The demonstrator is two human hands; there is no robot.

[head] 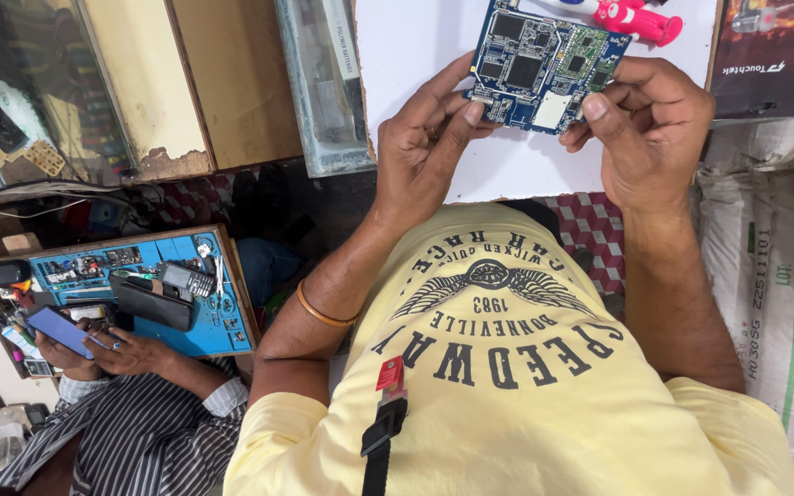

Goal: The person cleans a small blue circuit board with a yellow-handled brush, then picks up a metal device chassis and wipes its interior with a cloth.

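i see both hands pinching a blue circuit board (544, 62): left hand (425, 147) fingers closed on its lower left edge, right hand (650, 124) fingers closed on the right edge, over a white sheet (415, 46).

White board (507, 165) carries pink toy (640, 18), seemingly resting flat.

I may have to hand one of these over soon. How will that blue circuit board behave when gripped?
The blue circuit board looks stiff: it stays flat though the left hand and right hand pinch only its edges. It seems light, since fingertips alone carry it. Probably fragile, given the many small exposed chips on its face.
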